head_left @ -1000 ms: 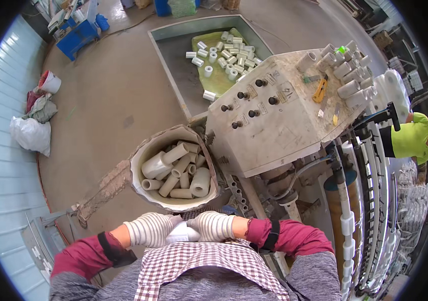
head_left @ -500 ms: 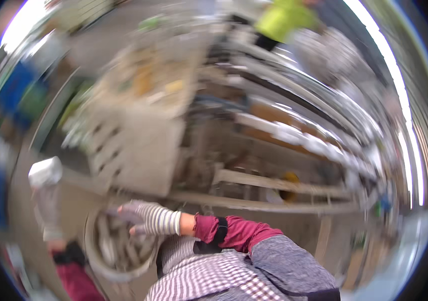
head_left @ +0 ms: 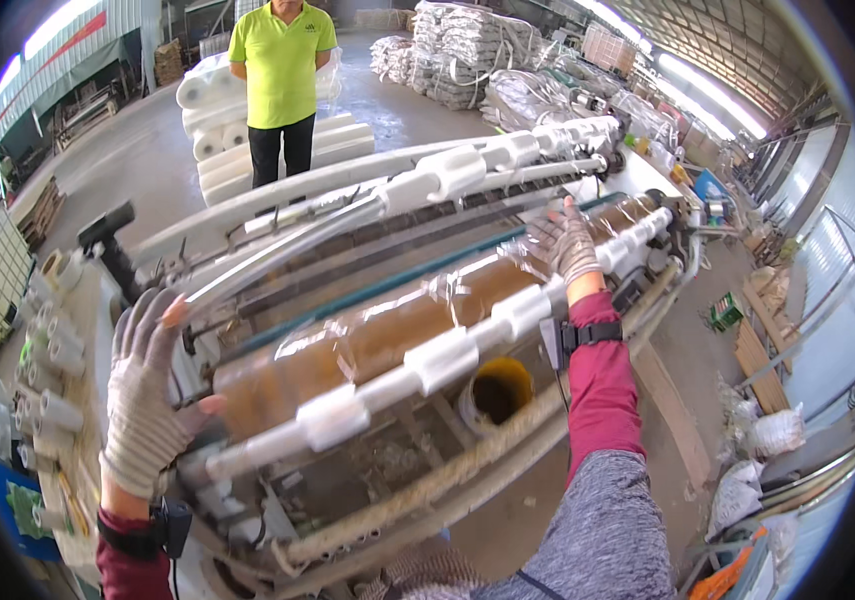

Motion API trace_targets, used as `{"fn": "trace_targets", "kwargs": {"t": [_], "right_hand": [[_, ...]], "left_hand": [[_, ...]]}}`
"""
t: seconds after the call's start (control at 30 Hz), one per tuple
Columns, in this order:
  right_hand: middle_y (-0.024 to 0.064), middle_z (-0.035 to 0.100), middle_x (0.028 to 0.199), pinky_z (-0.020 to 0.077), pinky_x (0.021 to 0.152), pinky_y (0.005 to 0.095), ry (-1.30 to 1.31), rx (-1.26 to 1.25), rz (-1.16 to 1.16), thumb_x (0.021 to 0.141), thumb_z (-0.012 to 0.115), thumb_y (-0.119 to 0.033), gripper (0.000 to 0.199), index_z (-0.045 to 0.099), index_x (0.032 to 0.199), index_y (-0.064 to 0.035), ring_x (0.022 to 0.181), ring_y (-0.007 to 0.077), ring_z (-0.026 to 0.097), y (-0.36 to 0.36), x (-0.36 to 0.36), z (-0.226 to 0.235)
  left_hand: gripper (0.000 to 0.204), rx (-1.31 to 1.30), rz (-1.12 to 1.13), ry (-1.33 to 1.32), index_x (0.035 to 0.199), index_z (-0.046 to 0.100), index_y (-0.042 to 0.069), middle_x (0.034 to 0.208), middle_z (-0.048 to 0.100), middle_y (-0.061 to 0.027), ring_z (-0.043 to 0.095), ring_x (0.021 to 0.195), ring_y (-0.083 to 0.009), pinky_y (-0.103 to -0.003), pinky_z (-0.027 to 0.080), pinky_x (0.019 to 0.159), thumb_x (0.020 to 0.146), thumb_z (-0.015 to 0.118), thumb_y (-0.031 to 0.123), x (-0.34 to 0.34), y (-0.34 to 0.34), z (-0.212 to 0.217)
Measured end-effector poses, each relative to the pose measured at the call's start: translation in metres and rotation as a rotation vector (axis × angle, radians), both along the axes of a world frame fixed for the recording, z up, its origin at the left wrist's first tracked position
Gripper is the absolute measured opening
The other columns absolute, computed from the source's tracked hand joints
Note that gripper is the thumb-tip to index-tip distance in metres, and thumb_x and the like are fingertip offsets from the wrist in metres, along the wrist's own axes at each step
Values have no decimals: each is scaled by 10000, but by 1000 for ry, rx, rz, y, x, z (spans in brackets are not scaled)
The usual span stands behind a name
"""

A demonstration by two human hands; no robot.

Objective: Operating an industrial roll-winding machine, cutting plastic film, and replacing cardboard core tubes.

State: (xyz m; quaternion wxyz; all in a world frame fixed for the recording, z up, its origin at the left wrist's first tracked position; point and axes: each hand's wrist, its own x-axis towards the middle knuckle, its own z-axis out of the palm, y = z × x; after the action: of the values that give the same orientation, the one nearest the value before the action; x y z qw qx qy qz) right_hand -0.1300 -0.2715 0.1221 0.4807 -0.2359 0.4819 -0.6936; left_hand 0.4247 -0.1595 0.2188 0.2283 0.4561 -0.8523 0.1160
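Note:
Both hands wear pale striped gloves with bare thumb tips. My left hand [head_left: 145, 390] is raised, fingers stretched, at the left end of a long winding machine, with nothing in it. My right hand [head_left: 565, 245] is spread out over the right part of a brown roller [head_left: 392, 335] covered in clear film. Whether its palm touches the film I cannot tell. Along the near side of the brown roller runs a bar bearing several white film rolls [head_left: 442, 362]. A second bar with white rolls [head_left: 455, 172] lies on the far side.
A yellow bucket [head_left: 497, 392] stands beneath the machine. On the left, a table [head_left: 87, 410] holds several small rolls. Beyond the machine stands a person in a lime shirt [head_left: 282, 65] by stacked large rolls [head_left: 217, 125]. Wooden planks [head_left: 677, 415] lie at right.
The view has swung from the table and basket of rolls to the machine. My left hand, with a white thing at it before, is empty now. My right hand has reached forward over the brown roller.

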Motion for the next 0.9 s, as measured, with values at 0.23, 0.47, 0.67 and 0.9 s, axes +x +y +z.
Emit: {"fn": "trace_targets", "kwargs": {"t": [0.23, 0.47, 0.67, 0.9], "right_hand": [[102, 534, 1216, 370, 908, 599, -260, 51, -131, 742, 533, -703, 753, 479, 1208, -114, 1114, 318, 491, -207, -98, 17], [57, 636, 990, 478, 857, 431, -251, -193, 77, 765, 665, -374, 392, 569, 1042, -114, 922, 257, 599, -246, -69, -11], [75, 608, 1047, 461, 918, 443, -485, -296, 339, 767, 630, -350, 364, 579, 1019, -92, 965, 274, 578, -142, 131, 2], [67, 602, 1044, 459, 875, 507, -548, -264, 358, 714, 630, -410, 423, 596, 1004, -104, 1000, 291, 559, -47, 413, -11]], "left_hand": [[1060, 498, 119, -126, 1412, 252, 107, 1214, 515, -231, 538, 1061, -404, -402, 453, 888, 549, 822, 336, -147, -145, -14], [1114, 378, -108, 63, 1431, 201, 132, 1209, 519, -232, 560, 1020, -417, -404, 477, 839, 549, 821, 415, -188, -188, -23], [1001, 508, -16, 140, 1370, 325, 78, 1024, 618, -174, 618, 932, -277, -330, 470, 829, 584, 831, 436, -83, -154, -24], [813, 495, 299, 247, 1303, 426, 14, 1068, 625, -121, 565, 953, -136, -302, 466, 848, 607, 809, 187, 180, -10, -26]]}}
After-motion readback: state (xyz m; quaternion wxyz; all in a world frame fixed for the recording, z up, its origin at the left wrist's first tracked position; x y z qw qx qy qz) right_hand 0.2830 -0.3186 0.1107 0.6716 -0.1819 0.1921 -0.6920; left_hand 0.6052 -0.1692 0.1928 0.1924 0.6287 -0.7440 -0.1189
